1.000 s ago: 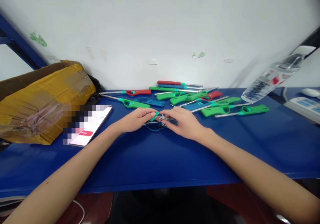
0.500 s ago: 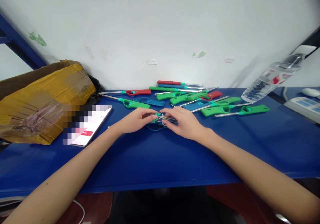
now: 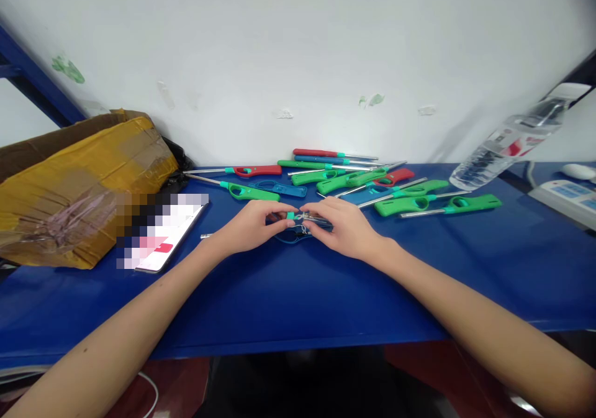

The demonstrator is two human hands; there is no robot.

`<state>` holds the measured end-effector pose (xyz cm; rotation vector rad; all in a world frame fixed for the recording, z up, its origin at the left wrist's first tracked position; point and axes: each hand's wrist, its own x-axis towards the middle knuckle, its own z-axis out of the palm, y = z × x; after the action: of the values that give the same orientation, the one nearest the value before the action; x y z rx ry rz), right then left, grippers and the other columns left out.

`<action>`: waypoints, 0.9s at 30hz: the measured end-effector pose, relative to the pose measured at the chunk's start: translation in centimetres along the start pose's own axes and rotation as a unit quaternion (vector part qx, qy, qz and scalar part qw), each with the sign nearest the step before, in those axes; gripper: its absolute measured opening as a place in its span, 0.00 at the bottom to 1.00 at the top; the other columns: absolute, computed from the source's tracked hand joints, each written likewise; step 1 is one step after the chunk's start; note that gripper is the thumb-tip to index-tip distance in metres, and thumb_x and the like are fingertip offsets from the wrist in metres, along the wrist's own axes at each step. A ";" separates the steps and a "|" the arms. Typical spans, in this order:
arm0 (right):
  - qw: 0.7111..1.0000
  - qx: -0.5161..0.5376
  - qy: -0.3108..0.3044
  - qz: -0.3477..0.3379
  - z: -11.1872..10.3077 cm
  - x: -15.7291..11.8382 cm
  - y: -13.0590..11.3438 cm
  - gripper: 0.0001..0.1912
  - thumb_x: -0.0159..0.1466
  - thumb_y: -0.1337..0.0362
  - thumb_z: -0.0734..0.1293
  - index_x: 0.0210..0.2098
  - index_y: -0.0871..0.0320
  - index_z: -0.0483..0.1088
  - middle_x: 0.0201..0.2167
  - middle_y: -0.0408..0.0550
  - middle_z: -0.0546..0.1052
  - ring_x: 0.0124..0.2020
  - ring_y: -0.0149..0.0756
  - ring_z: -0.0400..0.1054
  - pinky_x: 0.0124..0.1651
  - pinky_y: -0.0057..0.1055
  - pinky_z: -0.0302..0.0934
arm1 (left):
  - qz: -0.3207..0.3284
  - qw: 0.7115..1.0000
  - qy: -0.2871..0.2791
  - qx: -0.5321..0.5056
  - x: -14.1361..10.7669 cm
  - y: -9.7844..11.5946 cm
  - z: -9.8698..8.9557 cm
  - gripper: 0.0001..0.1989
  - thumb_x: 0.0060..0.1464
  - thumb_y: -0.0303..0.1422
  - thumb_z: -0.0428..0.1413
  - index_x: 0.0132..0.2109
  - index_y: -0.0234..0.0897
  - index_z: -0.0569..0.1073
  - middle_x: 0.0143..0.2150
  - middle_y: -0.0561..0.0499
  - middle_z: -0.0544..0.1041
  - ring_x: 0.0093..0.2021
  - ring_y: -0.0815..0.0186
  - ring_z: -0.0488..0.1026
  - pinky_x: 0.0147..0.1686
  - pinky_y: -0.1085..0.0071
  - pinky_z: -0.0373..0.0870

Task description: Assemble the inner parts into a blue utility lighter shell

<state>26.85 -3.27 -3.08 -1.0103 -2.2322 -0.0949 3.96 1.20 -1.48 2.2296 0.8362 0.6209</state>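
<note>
Near the middle of the blue table, my left hand pinches a small teal part between thumb and fingertips. Facing it, my right hand is closed on a small, partly see-through piece with metal at its tip. The two held pieces nearly meet, and whether they touch is too small to tell. Under the fingertips lies a blue handle shell, largely covered by my hands. The end of a metal tube shows beside my left wrist.
Several green, red and blue long-necked lighters lie behind my hands. A taped cardboard box and a phone are at the left. A water bottle leans at the right, near a white device.
My left fingers have shifted slightly and the teal part has turned, now lying more level. More of the metal tube's end shows by my left wrist. My right hand has barely moved.
</note>
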 end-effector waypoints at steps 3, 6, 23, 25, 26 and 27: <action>1.000 -0.002 0.001 0.005 0.0 0.0 0.0 0.10 0.67 0.62 0.64 0.46 0.56 0.73 0.34 0.49 0.80 0.34 0.39 0.73 0.40 0.36 0.66 | 0.013 1.000 -0.011 0.009 -0.1 0.1 -0.1 0.16 0.60 0.41 0.57 0.52 0.40 0.77 0.41 0.48 0.81 0.37 0.64 0.75 0.40 0.69 0.71; 1.000 -0.004 0.000 0.005 0.0 0.0 0.0 0.10 0.67 0.63 0.64 0.46 0.57 0.73 0.34 0.49 0.80 0.34 0.39 0.73 0.40 0.36 0.66 | 0.031 0.999 -0.015 0.038 -0.1 0.2 -0.1 0.16 0.59 0.40 0.58 0.52 0.40 0.77 0.40 0.49 0.80 0.36 0.64 0.74 0.39 0.69 0.70; 1.000 0.000 0.003 -0.001 0.0 0.0 0.0 0.10 0.68 0.62 0.63 0.45 0.57 0.73 0.33 0.49 0.80 0.33 0.38 0.72 0.39 0.35 0.65 | 0.097 0.977 0.074 0.177 -0.5 0.5 2.0 0.16 0.59 0.27 0.49 0.48 0.41 0.78 0.34 0.51 0.78 0.34 0.65 0.71 0.35 0.71 0.65; 1.000 0.000 0.012 -0.005 0.1 0.0 0.0 0.10 0.68 0.62 0.64 0.45 0.58 0.73 0.33 0.49 0.80 0.33 0.38 0.72 0.39 0.35 0.65 | 0.090 0.979 0.089 0.160 -0.4 0.2 2.0 0.17 0.59 0.27 0.50 0.50 0.42 0.78 0.35 0.52 0.79 0.33 0.66 0.72 0.34 0.73 0.65; 1.000 0.000 0.015 -0.006 0.1 0.0 0.0 0.10 0.68 0.63 0.64 0.45 0.58 0.73 0.33 0.49 0.80 0.33 0.38 0.72 0.39 0.35 0.65 | 0.085 0.980 0.093 0.152 -0.4 0.1 2.0 0.17 0.59 0.27 0.51 0.51 0.43 0.78 0.36 0.53 0.80 0.33 0.67 0.73 0.34 0.73 0.65; 1.000 0.000 0.016 -0.007 0.1 0.0 0.1 0.10 0.67 0.63 0.64 0.45 0.58 0.73 0.33 0.49 0.80 0.33 0.38 0.72 0.39 0.35 0.65 | 0.079 0.982 0.095 0.146 -0.4 0.0 2.0 0.17 0.59 0.27 0.51 0.52 0.43 0.78 0.37 0.53 0.80 0.33 0.67 0.73 0.33 0.73 0.65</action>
<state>26.82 -3.21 -3.20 -0.9867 -2.2112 -0.1153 4.94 0.09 -2.83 2.5506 0.8978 0.8426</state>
